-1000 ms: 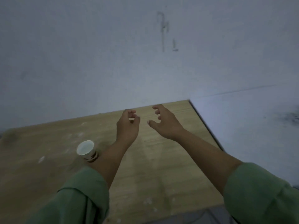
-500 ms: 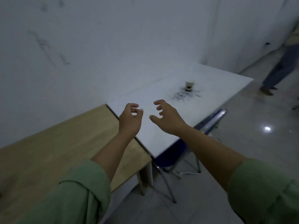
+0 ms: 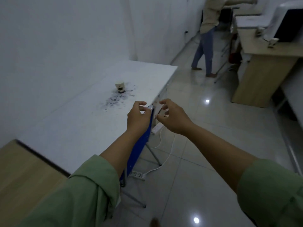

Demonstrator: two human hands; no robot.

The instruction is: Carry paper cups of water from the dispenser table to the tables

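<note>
A paper cup (image 3: 119, 86) stood upright on the white worktop (image 3: 78, 122), toward its far half and near the wall, in a scatter of dark specks (image 3: 118, 98). Nothing touched it. Two more paper cups (image 3: 272, 42) sat well apart from it on a wooden worktop (image 3: 260, 46) at the far right, beside a white machine with a dark front (image 3: 286, 22).

Both hands hung in the air in front of the camera, over the near edge of the white worktop. The left hand (image 3: 136, 119) had its fingers curled loosely inward, holding nothing. The right hand (image 3: 173, 117) was just beside it, fingers bent and spread apart, also empty.

Green sleeves (image 3: 85, 197) covered both forearms to just above the wrists. A wood-toned worktop (image 3: 24, 174) butted against the white one at lower left. Below the white worktop ran a blue panel (image 3: 139, 151), metal legs, and a white power strip (image 3: 136, 174) with its cable on the tiled floor (image 3: 196, 161). Another person (image 3: 207, 40) stood in the far corner.
</note>
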